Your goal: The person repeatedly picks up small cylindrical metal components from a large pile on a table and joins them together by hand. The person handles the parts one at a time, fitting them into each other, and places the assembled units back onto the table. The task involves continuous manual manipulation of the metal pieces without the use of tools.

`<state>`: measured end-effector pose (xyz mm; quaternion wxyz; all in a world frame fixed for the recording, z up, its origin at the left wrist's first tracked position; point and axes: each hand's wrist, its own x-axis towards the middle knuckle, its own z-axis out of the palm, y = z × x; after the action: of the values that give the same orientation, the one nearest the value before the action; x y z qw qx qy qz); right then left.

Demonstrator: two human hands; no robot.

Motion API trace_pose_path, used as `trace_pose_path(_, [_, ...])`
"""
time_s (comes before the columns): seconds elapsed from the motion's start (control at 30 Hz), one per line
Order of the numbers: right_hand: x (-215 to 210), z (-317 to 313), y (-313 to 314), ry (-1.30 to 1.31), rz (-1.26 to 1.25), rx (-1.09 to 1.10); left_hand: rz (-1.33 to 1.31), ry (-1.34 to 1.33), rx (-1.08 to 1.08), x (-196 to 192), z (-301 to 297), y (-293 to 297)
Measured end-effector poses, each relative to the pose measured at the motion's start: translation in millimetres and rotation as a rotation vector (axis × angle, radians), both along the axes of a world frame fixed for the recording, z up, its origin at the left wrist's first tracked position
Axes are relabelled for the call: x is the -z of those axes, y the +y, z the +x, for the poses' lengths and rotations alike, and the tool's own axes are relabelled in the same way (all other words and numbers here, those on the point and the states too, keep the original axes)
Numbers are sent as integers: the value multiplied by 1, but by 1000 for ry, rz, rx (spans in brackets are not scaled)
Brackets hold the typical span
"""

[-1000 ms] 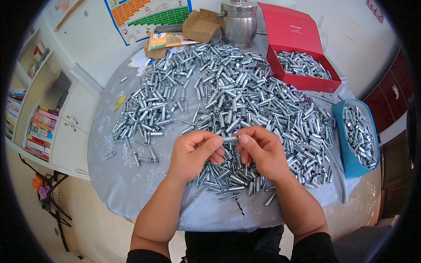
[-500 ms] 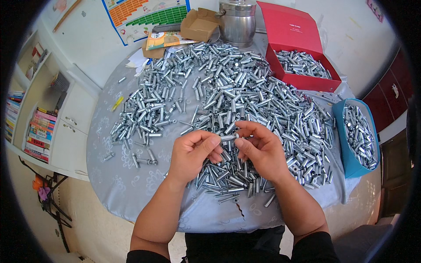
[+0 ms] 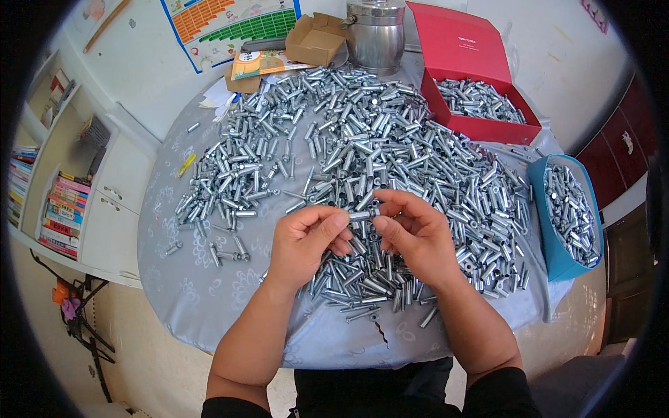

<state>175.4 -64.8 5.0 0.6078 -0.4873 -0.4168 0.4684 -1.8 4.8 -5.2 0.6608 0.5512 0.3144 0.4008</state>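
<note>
Between my fingertips I hold one silvery expansion bolt (image 3: 360, 216) roughly level above the front of a big heap. My left hand (image 3: 306, 245) pinches its left end between thumb and forefinger. At its right end, the thumb and forefinger of my right hand (image 3: 418, 240) are closed on it. Under and beyond both hands spreads the heap of loose metal sleeves and bolts (image 3: 411, 157). To the left, a smaller pile of similar bolts (image 3: 240, 174) lies on the grey tablecloth (image 3: 181, 289).
A red lidded box (image 3: 481, 129) full of metal parts stands at the back right. Near the right edge is a blue bin (image 3: 554, 258), also filled. A steel pot (image 3: 376, 42) and an open cardboard box (image 3: 313, 40) stand behind. A yellow tool (image 3: 186, 165) lies left.
Both hands stay in nearly the same place, still holding the expansion bolt. The right fingers have shifted very slightly at its end.
</note>
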Motion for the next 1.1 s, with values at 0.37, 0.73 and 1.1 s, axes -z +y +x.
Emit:
trace_pose_path(0.37, [-3,4,-2,-116,-133,-39,16,-2,27,2,-2,1])
trace_pose_path(0.73, [1,2,-1,-86,-38,-44,3,4,-39,-1,0,-1])
trace_pose_path(1.1, [3,-2,0,-367,214,89,-58,21,-51,-3,-1,0])
